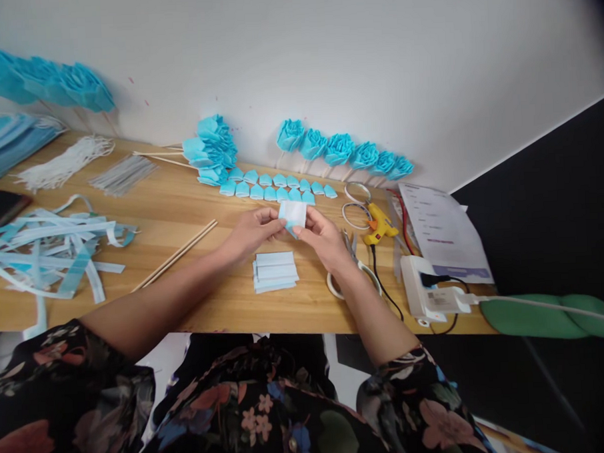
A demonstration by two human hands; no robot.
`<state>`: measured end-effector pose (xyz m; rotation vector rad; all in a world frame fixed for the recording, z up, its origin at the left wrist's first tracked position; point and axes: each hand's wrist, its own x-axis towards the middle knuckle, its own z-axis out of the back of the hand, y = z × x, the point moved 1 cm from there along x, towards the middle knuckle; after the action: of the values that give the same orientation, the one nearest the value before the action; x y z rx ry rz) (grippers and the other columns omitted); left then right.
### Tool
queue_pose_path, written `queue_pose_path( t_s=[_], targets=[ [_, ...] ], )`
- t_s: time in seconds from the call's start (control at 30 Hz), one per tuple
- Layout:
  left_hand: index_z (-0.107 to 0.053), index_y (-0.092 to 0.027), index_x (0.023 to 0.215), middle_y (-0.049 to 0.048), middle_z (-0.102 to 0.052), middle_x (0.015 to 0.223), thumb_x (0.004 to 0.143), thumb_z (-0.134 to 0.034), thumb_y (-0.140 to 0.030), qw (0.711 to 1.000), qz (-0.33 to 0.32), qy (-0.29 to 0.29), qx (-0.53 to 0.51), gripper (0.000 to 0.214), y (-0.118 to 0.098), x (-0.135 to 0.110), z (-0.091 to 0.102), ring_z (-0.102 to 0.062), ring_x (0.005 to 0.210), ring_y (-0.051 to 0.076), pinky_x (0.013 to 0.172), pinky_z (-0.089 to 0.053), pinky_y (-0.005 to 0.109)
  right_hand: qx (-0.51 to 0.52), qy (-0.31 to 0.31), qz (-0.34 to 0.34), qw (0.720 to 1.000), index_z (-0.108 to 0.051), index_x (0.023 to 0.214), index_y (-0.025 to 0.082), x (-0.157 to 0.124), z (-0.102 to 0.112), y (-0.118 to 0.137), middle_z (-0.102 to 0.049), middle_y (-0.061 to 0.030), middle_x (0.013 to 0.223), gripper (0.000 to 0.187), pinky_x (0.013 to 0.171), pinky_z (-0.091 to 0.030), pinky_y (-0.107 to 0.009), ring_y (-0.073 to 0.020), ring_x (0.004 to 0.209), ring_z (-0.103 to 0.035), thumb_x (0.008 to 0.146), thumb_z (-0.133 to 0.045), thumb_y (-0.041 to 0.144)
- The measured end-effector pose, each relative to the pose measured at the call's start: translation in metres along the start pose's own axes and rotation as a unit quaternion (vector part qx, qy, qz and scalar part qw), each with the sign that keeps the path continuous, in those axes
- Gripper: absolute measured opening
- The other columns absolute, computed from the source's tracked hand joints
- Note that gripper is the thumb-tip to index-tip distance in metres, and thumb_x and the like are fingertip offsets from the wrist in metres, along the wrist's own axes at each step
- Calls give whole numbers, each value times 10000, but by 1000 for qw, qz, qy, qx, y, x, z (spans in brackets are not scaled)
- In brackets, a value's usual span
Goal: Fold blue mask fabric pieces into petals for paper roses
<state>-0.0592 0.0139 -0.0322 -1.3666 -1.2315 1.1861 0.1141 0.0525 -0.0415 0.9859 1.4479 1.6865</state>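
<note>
A small light-blue and white square of mask fabric is held up between both my hands, over the middle of the table. My left hand pinches its left edge, and my right hand grips its lower right side with thumb and fingers. Just below lies a stack of pale blue cut pieces. Beyond my hands, two rows of folded blue petals lie on the wood. White-handled scissors rest partly hidden under my right wrist.
Blue fabric roses lean along the wall, with a bundle of roses to their left. A yellow glue gun and a white power strip are at right. Cut strips, wooden sticks and white ear loops lie left.
</note>
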Motion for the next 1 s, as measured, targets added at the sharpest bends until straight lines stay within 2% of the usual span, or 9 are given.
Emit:
queue_pose_path(
  t_s=[0.07,0.17,0.27,0.43,0.57,0.67,0.77,0.87,1.0],
  targets=[
    [-612,-159,709,-11,-603,668,747,-729,-311,1000,-5,7,20,196,-1,0,0,-522,625,105,644,-410,262,5,-6,-9,1000,-637,1208,257,-1,0,1,-732,-38,1150,489,896,-565,-359,-215,1042,-676,767,-744,441],
    [-623,-157,700,-11,-595,676,741,-731,-291,999,-18,10,38,177,-2,-1,0,-509,634,107,639,-391,262,3,-24,-15,1000,-658,1196,265,-1,1,1,-743,-26,1101,488,874,-570,-355,-200,986,-681,745,-763,415],
    [-653,-157,747,3,-626,708,764,-726,-340,1000,-22,10,14,198,-3,-3,-2,-527,658,118,662,-403,270,-6,-34,-13,999,-673,1173,270,-2,1,0,-750,-18,1046,478,879,-572,-373,-201,959,-682,731,-777,416],
    [-696,-160,737,14,-639,683,776,-724,-426,1000,6,19,-22,270,-1,-4,-4,-543,674,137,706,-433,289,-13,-54,4,998,-659,1170,272,-1,2,-2,-742,-29,1066,491,895,-568,-384,-201,953,-679,732,-787,453],
    [-696,-164,674,30,-666,671,760,-728,-410,999,31,5,-20,263,1,-2,-2,-557,669,146,707,-453,294,-17,-45,7,999,-669,1142,273,0,2,0,-740,-24,1027,464,881,-565,-373,-194,934,-673,736,-784,467],
    [-721,-168,703,33,-691,687,757,-729,-386,999,31,19,17,225,-1,-3,0,-571,659,146,663,-448,277,-16,-41,3,999,-700,1084,268,-1,2,4,-737,-22,1017,418,866,-559,-361,-191,927,-665,743,-764,501],
    [-716,-170,702,21,-676,651,767,-724,-378,996,25,52,69,218,-3,-5,-1,-574,628,139,603,-424,254,-18,-44,-2,999,-726,1019,255,-2,3,7,-714,-4,912,374,761,-542,-308,-157,809,-633,749,-752,512],
    [-681,-172,663,4,-633,590,776,-716,-380,993,28,67,90,239,-4,-8,-3,-547,569,119,559,-402,238,-43,-55,7,998,-730,923,229,-3,5,4,-633,23,748,294,639,-472,-257,-117,667,-547,769,-744,479],
    [-682,-175,656,0,-594,536,782,-709,-403,993,37,68,87,262,-4,-7,-4,-506,516,108,517,-375,233,-82,-73,36,993,-728,880,230,-3,9,0,-589,27,711,233,596,-424,-246,-111,636,-505,790,-734,445]
  ],
)
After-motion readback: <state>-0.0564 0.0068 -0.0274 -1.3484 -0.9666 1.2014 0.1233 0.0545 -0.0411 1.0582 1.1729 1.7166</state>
